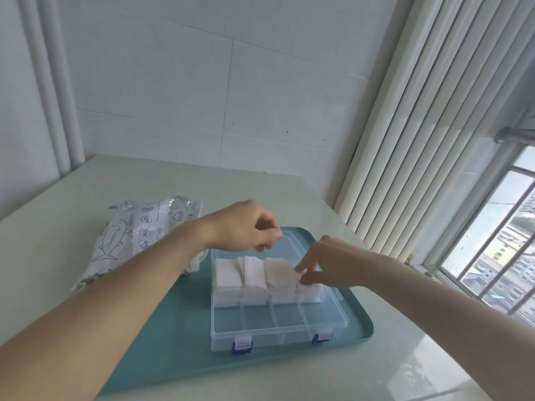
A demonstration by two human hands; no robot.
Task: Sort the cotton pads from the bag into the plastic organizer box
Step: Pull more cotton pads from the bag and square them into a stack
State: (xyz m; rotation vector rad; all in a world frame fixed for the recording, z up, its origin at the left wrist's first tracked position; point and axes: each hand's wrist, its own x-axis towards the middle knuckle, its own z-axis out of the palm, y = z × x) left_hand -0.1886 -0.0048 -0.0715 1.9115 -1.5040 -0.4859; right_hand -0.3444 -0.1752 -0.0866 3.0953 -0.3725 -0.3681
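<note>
A teal tray [185, 340] lies on the pale desk [58, 227] in the lower middle of the frame. White wall tiles [202, 96] fill the upper middle. Cream vertical blinds [419, 125] hang along the upper right, beside a barred window [498, 241] at the right edge showing buildings outside. Two white pipes [52, 82] run down the upper left.

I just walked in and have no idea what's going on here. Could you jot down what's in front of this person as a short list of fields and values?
Surface: pale table by a window
Tray: teal tray under the box
Box: clear organizer box, lid open, blue latches at the near edge
Contents: white cotton pads fill the far row; near row bare
Bag: printed bag left of the tray
Left hand: fingers curled above the far row; whether it holds a pad is unclear
Right hand: fingertips on the pads at the row's right end
</note>
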